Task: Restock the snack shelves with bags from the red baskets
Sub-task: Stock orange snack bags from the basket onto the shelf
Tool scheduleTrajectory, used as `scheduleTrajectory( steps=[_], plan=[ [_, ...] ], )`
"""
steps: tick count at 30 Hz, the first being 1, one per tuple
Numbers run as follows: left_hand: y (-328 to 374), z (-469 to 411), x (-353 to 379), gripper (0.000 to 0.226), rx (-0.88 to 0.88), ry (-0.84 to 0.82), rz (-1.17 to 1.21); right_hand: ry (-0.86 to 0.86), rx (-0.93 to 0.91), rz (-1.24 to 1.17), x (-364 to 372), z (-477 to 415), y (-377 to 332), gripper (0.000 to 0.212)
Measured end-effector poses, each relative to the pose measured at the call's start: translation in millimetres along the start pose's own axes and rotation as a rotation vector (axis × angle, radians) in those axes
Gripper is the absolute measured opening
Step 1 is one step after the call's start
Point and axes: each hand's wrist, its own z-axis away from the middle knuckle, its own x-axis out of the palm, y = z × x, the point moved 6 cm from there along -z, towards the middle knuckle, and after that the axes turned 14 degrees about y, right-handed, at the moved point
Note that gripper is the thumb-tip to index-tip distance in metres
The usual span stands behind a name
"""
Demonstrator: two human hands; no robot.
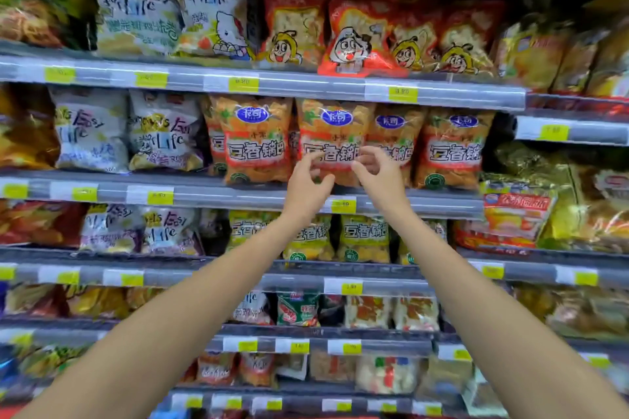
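Observation:
A row of orange snack bags stands on the second shelf (258, 196) from the top. Both my arms reach up to the middle orange bag (332, 127), which stands upright at the shelf's front edge. My left hand (308, 180) is in front of the bag's lower left corner, fingers raised and spread, fingertips at the bag's face. My right hand (377, 170) hovers at the bag's lower right with loosely curled fingers. Neither hand grips anything. No red basket shows in this view.
More orange bags (255, 143) (452, 150) flank the middle one. White and purple bags (163, 133) stand to the left, red bags (357, 34) on the shelf above, yellow-green bags (364, 238) below. Gold packs (544, 201) fill the right-hand shelving. Yellow price tags line the shelf rails.

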Motion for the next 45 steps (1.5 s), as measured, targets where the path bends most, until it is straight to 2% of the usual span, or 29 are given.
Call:
scheduleTrajectory(
  steps=[8,13,19,24,28,31,34,39,42,45],
  plan=[
    [-103.1,90.9,-3.9,0.043,-0.204,-0.129,-0.138,-0.185,0.307,0.129,8.9,99.7,110.0,0.031],
    [-187.9,151.1,-16.2,0.037,-0.378,-0.253,-0.293,-0.285,0.506,0.202,9.9,179.2,182.7,0.019],
    [-278.1,236.7,-39.2,0.035,-0.63,-0.352,-0.479,-0.393,0.732,0.358,7.7,285.7,271.1,0.023],
    [-345.3,312.9,-64.9,0.039,-0.839,-0.399,-0.571,-0.46,0.991,0.405,4.7,385.8,333.4,0.019],
    [-398.2,369.2,-75.4,0.042,-0.969,-0.411,-0.604,-0.515,1.134,0.451,5.5,453.9,373.4,0.026],
    [-439.6,406.4,-83.1,0.041,-1.083,-0.336,-0.616,-0.58,1.188,0.483,10.8,496.9,400.9,0.024],
    [-475.8,444.8,-88.6,0.046,-1.154,-0.405,-0.673,-0.656,1.174,0.533,18.1,532.1,428.2,0.033],
    [-543.6,507.9,-87.4,0.05,-1.266,-0.423,-0.684,-0.8,1.076,0.583,27.0,577.3,476.3,0.03],
    [-585.6,542.4,-83.4,0.057,-1.302,-0.438,-0.685,-0.832,1.093,0.595,30.1,606.1,506.7,0.03],
    [-623.4,571.5,-75.1,0.053,-1.355,-0.434,-0.683,-0.887,1.074,0.622,35.6,629.7,540.2,0.03]
  ],
)
